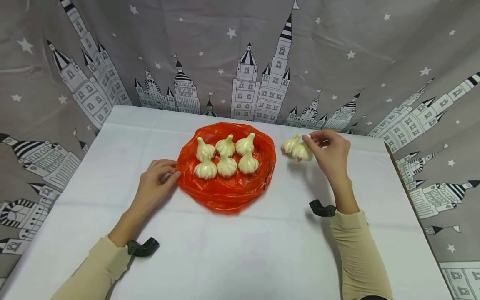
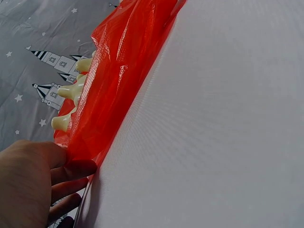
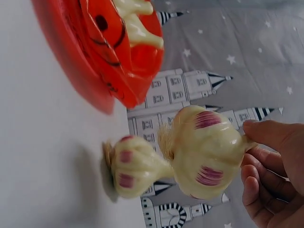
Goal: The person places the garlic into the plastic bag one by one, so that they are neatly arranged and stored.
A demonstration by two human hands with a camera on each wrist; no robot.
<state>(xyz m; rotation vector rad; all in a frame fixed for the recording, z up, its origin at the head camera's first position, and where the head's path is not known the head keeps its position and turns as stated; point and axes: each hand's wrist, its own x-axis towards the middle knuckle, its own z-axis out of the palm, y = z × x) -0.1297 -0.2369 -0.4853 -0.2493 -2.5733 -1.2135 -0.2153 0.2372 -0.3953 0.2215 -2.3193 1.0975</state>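
Observation:
A red plastic bag (image 1: pixel 225 196), its top spread wide, sits on the white table with several garlic bulbs (image 1: pixel 226 166) in two rows inside. At the bag's left edge, my left hand (image 1: pixel 157 181) pinches the red plastic between thumb and fingers, also seen in the left wrist view. To the right of the bag, my right hand (image 1: pixel 331 152) holds a garlic bulb (image 3: pixel 209 152) by its stem, raised off the table. Another garlic bulb (image 3: pixel 135 166) with purple patches rests on the table just beside the held one.
The white tabletop (image 1: pixel 240 250) stretches toward me and to both sides. Behind it hangs a grey cloth (image 1: pixel 210 25) printed with castles and stars. A black wrist device (image 1: pixel 142 247) is strapped to each of my wrists.

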